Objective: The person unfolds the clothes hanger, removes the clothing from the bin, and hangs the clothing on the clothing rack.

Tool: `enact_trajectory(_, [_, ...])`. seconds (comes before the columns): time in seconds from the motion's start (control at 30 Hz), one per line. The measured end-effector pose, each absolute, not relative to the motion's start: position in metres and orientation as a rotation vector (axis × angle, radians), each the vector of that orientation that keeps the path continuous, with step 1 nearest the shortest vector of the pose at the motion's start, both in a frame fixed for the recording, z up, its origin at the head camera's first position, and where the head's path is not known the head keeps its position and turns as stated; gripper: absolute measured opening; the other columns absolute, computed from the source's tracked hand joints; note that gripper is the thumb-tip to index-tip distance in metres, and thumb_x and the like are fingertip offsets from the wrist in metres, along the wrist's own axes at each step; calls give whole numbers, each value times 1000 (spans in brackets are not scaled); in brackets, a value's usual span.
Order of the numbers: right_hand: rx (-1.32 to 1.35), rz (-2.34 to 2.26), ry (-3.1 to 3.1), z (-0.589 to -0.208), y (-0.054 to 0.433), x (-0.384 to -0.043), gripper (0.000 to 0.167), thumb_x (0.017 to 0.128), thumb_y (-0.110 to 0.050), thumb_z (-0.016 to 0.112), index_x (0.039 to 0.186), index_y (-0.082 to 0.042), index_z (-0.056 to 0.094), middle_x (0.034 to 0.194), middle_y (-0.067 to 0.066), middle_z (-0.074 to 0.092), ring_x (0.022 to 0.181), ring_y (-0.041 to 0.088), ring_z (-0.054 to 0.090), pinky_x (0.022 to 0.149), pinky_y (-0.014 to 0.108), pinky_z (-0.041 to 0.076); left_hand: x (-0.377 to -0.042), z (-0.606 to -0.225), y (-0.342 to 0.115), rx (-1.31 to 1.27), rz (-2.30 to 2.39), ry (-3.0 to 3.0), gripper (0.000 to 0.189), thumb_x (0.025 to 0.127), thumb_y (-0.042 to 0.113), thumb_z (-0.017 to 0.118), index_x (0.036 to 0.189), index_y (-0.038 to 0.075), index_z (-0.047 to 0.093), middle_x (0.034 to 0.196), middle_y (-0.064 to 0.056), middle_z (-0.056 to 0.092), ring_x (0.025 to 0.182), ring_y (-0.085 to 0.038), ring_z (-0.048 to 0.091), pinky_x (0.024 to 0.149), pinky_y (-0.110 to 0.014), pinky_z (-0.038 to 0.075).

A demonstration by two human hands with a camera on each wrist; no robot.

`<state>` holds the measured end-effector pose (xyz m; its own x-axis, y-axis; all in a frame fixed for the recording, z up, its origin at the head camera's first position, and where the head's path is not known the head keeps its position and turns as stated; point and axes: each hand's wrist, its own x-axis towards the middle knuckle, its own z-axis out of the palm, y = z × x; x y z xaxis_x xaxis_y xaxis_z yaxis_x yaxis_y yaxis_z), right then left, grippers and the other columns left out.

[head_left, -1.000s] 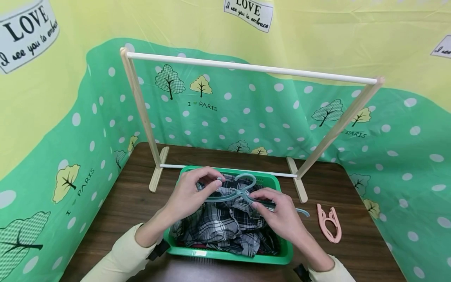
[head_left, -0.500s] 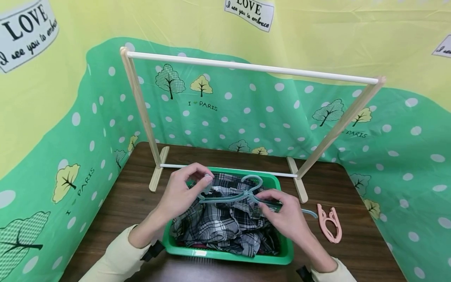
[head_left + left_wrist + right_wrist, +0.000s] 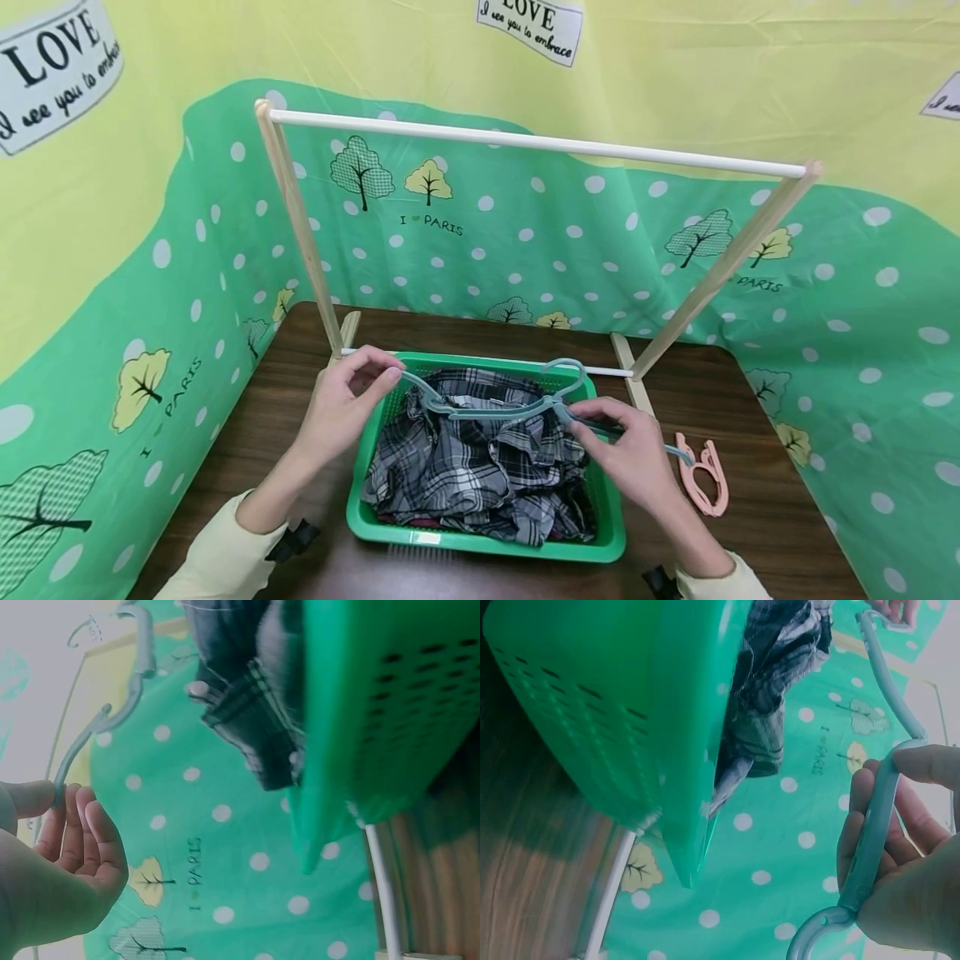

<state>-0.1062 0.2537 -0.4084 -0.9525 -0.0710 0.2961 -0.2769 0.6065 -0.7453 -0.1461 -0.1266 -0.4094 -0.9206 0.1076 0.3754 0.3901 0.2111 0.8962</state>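
Okay, so the blue hanger (image 3: 498, 412) is held stretched out above the basket (image 3: 487, 547), with both hands on it: one tip is pinched between thumb and fingers by the left hand (image 3: 337, 417), and the arm just past the hook is gripped by the right hand (image 3: 630, 450). The basket's piled with plaid clothes (image 3: 480, 479) and set on the table (image 3: 247, 467). A folded pink hanger (image 3: 686, 479) is laid to its right, and the rack (image 3: 540, 147) is stood behind.
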Motion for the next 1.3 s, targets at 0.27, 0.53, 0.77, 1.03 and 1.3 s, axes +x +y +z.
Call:
enact_trajectory(0.27, [248, 1306, -2544, -406, 260, -109, 20, 101, -1, 83, 116, -12, 87, 108, 8, 84, 95, -4, 70, 84, 13, 57, -145, -425, -138, -401, -1744, -2310, 9, 110, 7, 72, 113, 6, 81, 104, -10, 78, 85, -14, 70, 77, -22, 56])
enact_trajectory(0.53, [192, 1373, -2496, -407, 265, -108, 17, 101, -1, 82, 114, -9, 87, 102, -9, 81, 91, -1, 70, 80, 16, 56, -146, -436, -138, -378, -1770, -2369, 8, 111, 9, 72, 112, 6, 79, 102, -10, 76, 85, -13, 67, 77, -23, 55])
enact_trajectory(0.77, [150, 1382, -2463, -406, 270, -108, 14, 101, -1, 82, 113, -7, 86, 98, -19, 78, 87, 1, 68, 75, 18, 54, -147, -446, -133, -431, -1795, -2389, 7, 110, 7, 72, 111, 2, 77, 102, -22, 74, 85, -18, 69, 76, -24, 56])
enact_trajectory(1.03, [154, 1337, -2499, -404, 272, -108, 15, 101, -1, 82, 113, -9, 87, 98, -16, 78, 88, 0, 68, 77, 16, 54, -149, -447, -133, -439, -1787, -2409, 10, 111, 7, 71, 114, 2, 78, 103, -21, 76, 87, -17, 71, 78, -23, 58])
enact_trajectory(1.3, [167, 1326, -2454, -401, 279, -108, 16, 101, 2, 81, 115, -5, 86, 99, -21, 77, 90, -1, 68, 78, 14, 54, -155, -456, -133, -481, -1819, -2437, 26, 120, 14, 54, 128, -2, 73, 105, -20, 78, 97, -21, 75, 90, -34, 66])
